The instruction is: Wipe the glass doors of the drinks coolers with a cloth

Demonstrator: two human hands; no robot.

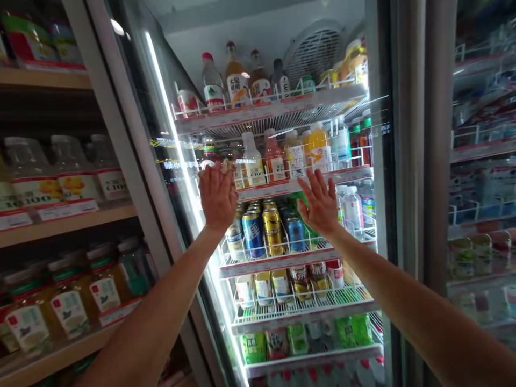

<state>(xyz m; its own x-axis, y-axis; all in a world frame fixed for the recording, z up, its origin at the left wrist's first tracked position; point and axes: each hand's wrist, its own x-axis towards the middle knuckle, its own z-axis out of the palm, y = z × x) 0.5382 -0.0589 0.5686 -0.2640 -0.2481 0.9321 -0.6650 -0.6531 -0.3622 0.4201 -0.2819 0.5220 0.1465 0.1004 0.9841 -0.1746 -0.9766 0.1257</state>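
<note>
My left hand [218, 198] is raised against the glass door [161, 177] of a lit drinks fridge, with its fingers close together. A crumpled tan piece that looks like a cloth [229, 165] shows around its fingertips, pressed between hand and glass; most of it is hidden. My right hand [320, 203] is lifted to about the same height, fingers spread and palm toward the glass, with nothing in it. Whether its palm touches the pane cannot be made out. Behind the glass, between the hands, stand juice bottles [275, 156] and a gold can [273, 231].
White wire shelves [282, 262] inside the fridge carry bottles, cans and green packs [253, 346]. At the left, a wooden shelf unit [68, 228] holds several bottles [66, 301]. A grey door frame [411, 161] rises at the right, beside another stocked fridge [484, 156].
</note>
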